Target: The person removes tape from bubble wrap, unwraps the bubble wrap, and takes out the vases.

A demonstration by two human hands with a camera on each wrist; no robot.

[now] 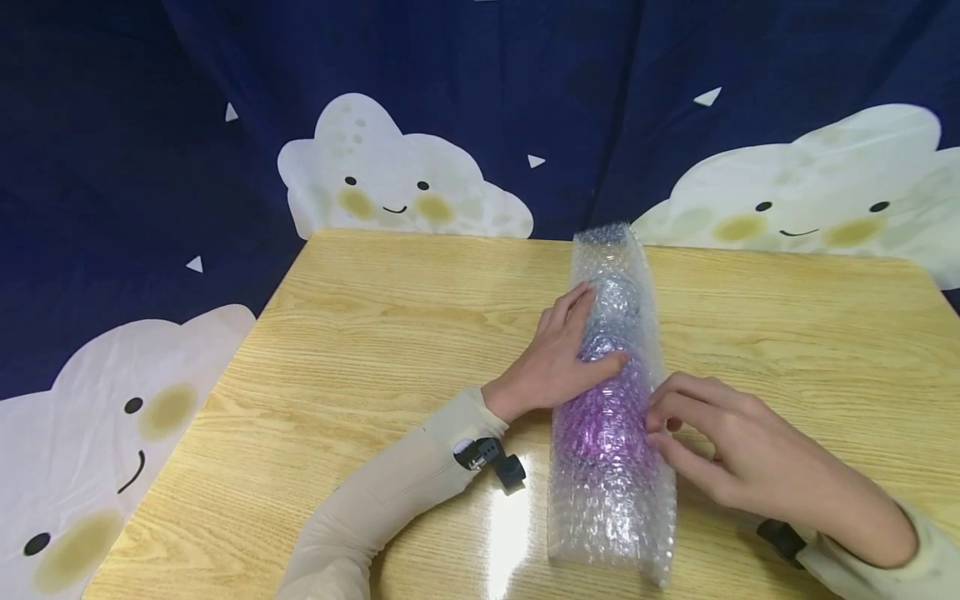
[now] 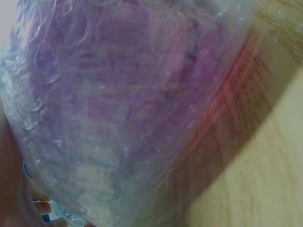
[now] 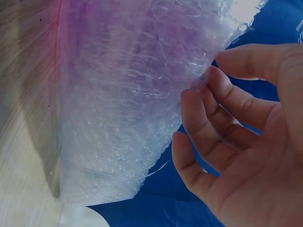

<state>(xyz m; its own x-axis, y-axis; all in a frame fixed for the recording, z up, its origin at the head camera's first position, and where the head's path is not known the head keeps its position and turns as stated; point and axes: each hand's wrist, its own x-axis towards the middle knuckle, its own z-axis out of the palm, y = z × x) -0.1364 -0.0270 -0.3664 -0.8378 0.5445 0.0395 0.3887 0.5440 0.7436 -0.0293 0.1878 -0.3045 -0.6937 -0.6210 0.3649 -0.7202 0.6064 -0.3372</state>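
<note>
A long bundle of clear bubble wrap (image 1: 611,517) lies lengthwise on the table, around a purple-to-blue thing (image 1: 600,421) whose kind I cannot tell through the bubbles. My left hand (image 1: 551,358) rests on the bundle's left side, fingers extended and thumb across the top. At the right side, my right hand (image 1: 738,442) pinches the wrap's loose edge between thumb and fingertips. The right wrist view shows that pinch close up, with the other fingers curled beside the wrap (image 3: 118,132). In the left wrist view the wrap (image 2: 109,94) hides most of the left hand.
The pale wooden table (image 1: 420,333) extends on both sides of the bundle. Behind it hangs a dark blue curtain (image 1: 450,67) printed with smiling clouds. Small black cameras (image 1: 510,471) are strapped at the sleeves. The bundle's far end reaches the table's back edge.
</note>
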